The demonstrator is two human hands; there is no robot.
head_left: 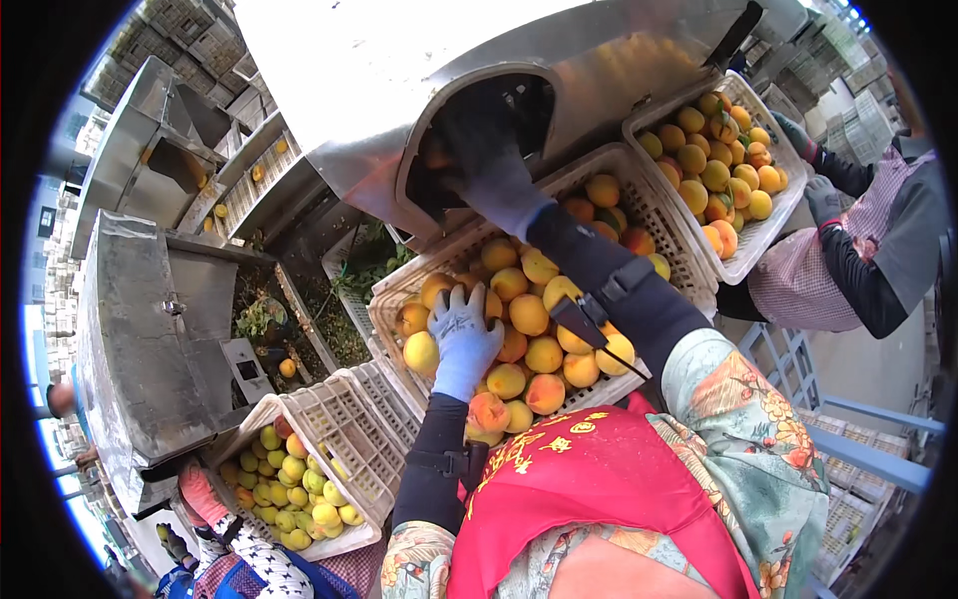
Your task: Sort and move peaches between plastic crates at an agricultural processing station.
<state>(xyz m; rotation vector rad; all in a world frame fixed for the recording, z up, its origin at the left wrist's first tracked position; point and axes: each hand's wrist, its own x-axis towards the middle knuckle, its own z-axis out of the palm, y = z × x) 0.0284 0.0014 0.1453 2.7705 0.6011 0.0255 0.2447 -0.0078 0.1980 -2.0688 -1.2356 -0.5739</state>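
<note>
A white plastic crate (658,187) full of yellow-orange peaches (528,314) stands in front of me. My left hand (462,337), in a grey-blue work glove, lies over the peaches at the crate's left side with its fingers spread. It touches the fruit, and I see no peach lifted. My right hand (483,146), gloved the same way, reaches over the crate into the dark rounded opening (540,105) of a metal machine housing (359,142). Its fingers are lost in shadow, so what it holds is hidden. Something orange shows dimly beside it.
At right, a co-worker's gloved hands (823,201) are by another peach crate (786,217). At lower left, a tilted crate (314,408) holds greener fruit beside another person's pink-gloved hand (200,494). Leaves and debris (262,318) fill a metal trough. A blue metal frame (861,449) stands at right.
</note>
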